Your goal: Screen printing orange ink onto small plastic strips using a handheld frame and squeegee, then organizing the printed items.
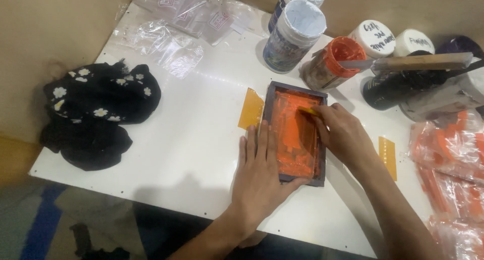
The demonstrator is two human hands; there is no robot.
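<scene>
A head-worn camera looks down on a white surface (176, 139) where 2 bare hands work at a small dark-framed printing screen (297, 134) smeared with orange ink. The screen lies flat near the middle of the surface, toward its right side. The left hand (259, 177) rests flat with fingers spread, palm on the surface and thumb hooked over the frame's near edge, pressing the frame's left side. The right hand (343, 134) has its grip pressed together, pinching a small yellow scraper (307, 110) against the inked mesh near the screen's far right corner. A yellow card (250, 108) pokes out from under the frame's left edge, and another yellow strip (387, 156) lies to the right. Behind the screen stands an open jar of orange ink (335, 61) with a wooden-handled knife (413, 63) resting across it, beside a white-lidded tub (295, 35). Black fabric with white daisies (96, 113) is bunched at the left. Clear plastic bags (166, 43) lie at the far edge.
</scene>
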